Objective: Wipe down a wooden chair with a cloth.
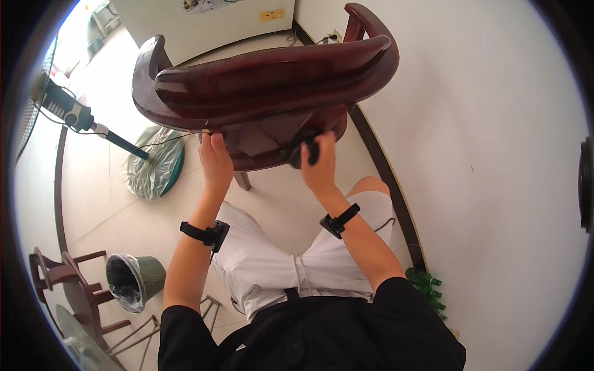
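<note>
A dark red, glossy wooden armchair [278, 74] stands in front of me, its curved back rail towards me. My left hand [216, 160] is at the lower left edge of the chair's back, thumb up against the wood; its fingers are partly hidden behind it. In my right hand [321, 160] is a bunched black cloth [304, 147], pressed to the right side of the chair's lower back. The cloth and fingers are slightly blurred. Each wrist bears a black strap with a small device.
A white wall [487, 162] runs close on the right, with green glass bottles [424, 283] at its foot. To the left are a fan's base [174, 171] under clear plastic, a lined waste bin [153, 278] and another wooden chair [83, 297]. A white cabinet [222, 28] stands beyond.
</note>
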Demonstrator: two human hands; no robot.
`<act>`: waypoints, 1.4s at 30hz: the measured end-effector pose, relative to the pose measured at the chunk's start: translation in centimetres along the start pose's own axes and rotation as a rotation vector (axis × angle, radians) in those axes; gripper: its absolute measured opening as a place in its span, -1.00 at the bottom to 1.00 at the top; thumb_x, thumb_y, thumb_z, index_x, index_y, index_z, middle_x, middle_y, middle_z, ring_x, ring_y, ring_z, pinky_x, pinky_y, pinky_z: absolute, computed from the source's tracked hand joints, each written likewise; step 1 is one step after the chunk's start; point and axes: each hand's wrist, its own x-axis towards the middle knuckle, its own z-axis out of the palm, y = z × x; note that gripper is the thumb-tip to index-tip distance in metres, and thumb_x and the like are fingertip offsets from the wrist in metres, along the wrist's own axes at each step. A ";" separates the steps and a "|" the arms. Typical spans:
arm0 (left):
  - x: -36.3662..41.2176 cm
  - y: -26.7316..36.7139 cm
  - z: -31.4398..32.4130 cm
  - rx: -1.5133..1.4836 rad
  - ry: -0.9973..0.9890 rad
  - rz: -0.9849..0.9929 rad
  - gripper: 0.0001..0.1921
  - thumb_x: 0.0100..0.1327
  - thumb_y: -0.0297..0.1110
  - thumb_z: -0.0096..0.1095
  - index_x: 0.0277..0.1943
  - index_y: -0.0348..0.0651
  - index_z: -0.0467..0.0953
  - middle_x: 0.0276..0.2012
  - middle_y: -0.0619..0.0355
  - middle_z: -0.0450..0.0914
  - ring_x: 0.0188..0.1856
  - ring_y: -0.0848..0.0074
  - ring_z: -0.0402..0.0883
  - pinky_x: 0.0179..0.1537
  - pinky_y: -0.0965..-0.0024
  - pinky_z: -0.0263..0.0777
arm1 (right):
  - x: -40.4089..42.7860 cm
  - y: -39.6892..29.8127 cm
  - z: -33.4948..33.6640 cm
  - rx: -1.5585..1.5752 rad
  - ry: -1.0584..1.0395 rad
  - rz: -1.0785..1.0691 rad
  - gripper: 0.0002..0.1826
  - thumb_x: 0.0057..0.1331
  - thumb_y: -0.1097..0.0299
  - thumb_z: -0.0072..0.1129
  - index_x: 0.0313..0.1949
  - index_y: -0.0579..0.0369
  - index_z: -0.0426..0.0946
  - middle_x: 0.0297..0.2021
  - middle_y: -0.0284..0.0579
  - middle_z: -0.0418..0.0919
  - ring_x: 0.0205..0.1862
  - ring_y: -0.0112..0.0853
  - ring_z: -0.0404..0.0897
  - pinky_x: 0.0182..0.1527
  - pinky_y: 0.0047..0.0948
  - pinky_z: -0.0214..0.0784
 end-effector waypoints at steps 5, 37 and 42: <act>0.2 1.8 -0.1 -0.030 0.042 0.027 -0.60 0.66 -0.10 -0.13 0.07 -0.33 0.50 -0.43 0.03 0.49 -0.40 0.36 0.42 -0.32 0.23 0.31 | 7.0 -4.1 -1.9 0.193 0.385 -0.145 -0.73 0.35 0.48 0.29 -0.14 0.16 0.32 -0.21 0.01 0.32 -0.13 -0.13 0.41 -0.01 -0.29 0.30; 0.6 0.7 -2.6 -0.636 -0.299 -0.390 -0.24 0.61 0.36 -0.57 0.01 -0.14 0.52 -0.09 0.17 0.65 0.03 0.41 0.63 0.30 0.21 0.39 | 2.4 -7.2 5.6 -0.020 0.144 -0.725 -0.62 0.11 0.48 0.29 -0.02 0.09 0.63 -0.12 -0.11 0.60 -0.12 -0.17 0.60 -0.13 -0.24 0.43; 0.3 0.7 -1.2 -0.687 -0.253 -0.333 -0.29 0.63 0.31 -0.46 0.07 -0.19 0.51 0.01 0.10 0.68 0.12 0.37 0.65 0.31 0.20 0.39 | -0.8 -3.2 6.3 -0.198 -0.137 -0.732 -0.71 0.14 0.44 0.24 -0.10 0.13 0.62 -0.14 -0.13 0.59 -0.21 -0.24 0.55 -0.20 -0.28 0.43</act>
